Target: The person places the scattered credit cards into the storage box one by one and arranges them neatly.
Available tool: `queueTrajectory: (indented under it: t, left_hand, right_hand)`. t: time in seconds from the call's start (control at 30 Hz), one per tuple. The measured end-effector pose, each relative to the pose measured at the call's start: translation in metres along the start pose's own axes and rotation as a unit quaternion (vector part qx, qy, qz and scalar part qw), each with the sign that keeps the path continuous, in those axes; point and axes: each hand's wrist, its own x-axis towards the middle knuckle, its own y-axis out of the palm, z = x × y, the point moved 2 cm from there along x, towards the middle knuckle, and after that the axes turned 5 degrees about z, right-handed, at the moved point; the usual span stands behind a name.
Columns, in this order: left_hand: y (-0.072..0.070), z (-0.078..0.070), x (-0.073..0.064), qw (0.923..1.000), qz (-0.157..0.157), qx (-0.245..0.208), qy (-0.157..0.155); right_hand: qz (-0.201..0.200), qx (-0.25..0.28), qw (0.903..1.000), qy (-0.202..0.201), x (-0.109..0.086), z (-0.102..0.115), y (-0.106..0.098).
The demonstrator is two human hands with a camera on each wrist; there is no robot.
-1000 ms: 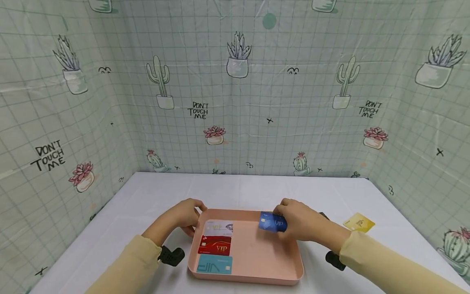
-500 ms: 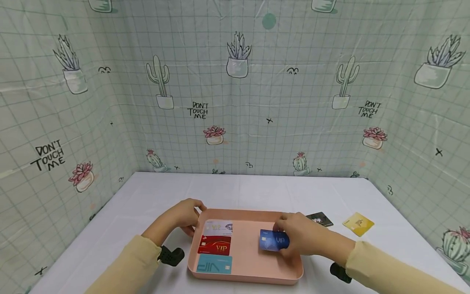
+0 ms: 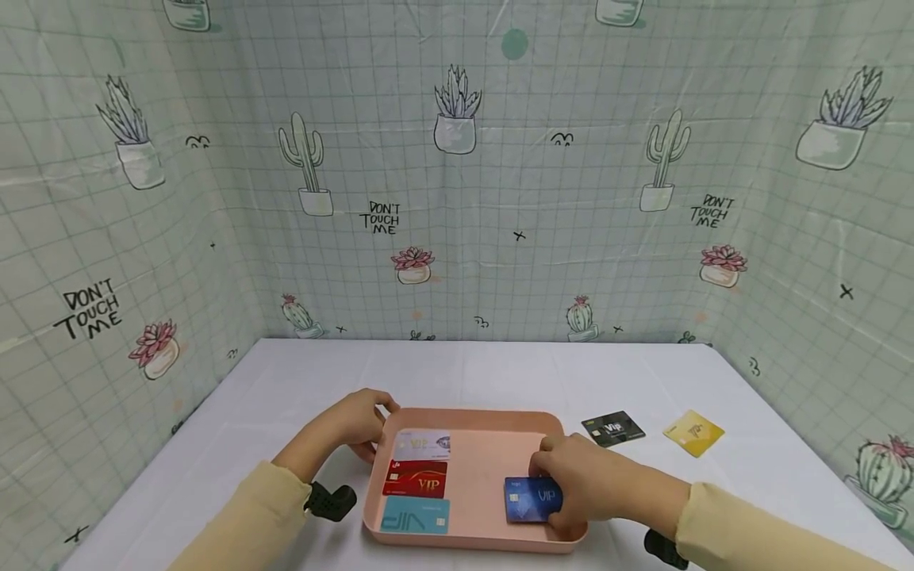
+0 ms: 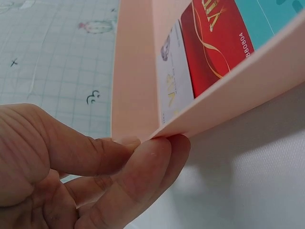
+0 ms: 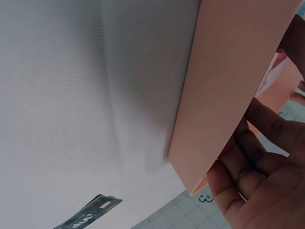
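A shallow pink tray (image 3: 477, 456) lies on the white table in the head view. My left hand (image 3: 362, 422) pinches its far left corner, thumb and fingers meeting at the rim (image 4: 209, 112) in the left wrist view. Inside, over the near right part of the tray, my right hand (image 3: 589, 480) holds a blue VIP card (image 3: 527, 501) by its right end, which the fingers cover. Down the tray's left side run a white VIP card (image 3: 423, 446), a red VIP card (image 3: 416, 480) and a teal VIP card (image 3: 414, 515). In the right wrist view the blue card is hidden behind the tray wall.
Outside the tray, at the far right, lie a black VIP card (image 3: 612, 428) and a yellow card (image 3: 694, 433). Behind the white table (image 3: 500, 377) hangs a grid-patterned cloth (image 3: 493, 174) with cactus drawings, which also covers both sides.
My right hand has brought the blue card from the tray's far side toward its near side, uncovering the black card. My left hand keeps its place at the corner.
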Motion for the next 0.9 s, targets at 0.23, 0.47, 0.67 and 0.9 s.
queueTrajectory:
  t: [0.23,0.47,0.67,0.9]
  left_hand:
    - [0.0004,-0.0003,-0.001,1.0,-0.004,-0.004,0.003]
    - [0.0013,0.0004,-0.0028,0.9999,-0.009,-0.003,0.005]
    - [0.0015,-0.0005,-0.0031,0.9999,-0.009,-0.004,0.004]
    - [0.0012,-0.0005,-0.0021,1.0,-0.005,-0.007,0.001]
  right_hand:
    - [0.006,-0.009,0.9999,0.002,-0.0021,0.0044,0.0039]
    - [0.022,-0.004,0.9998,0.002,-0.0021,0.0057,0.0057]
    - [0.026,-0.006,0.9995,-0.015,-0.0018,0.005,0.0068]
    - [0.02,-0.012,0.9991,-0.034,-0.0013,0.0047,0.0096]
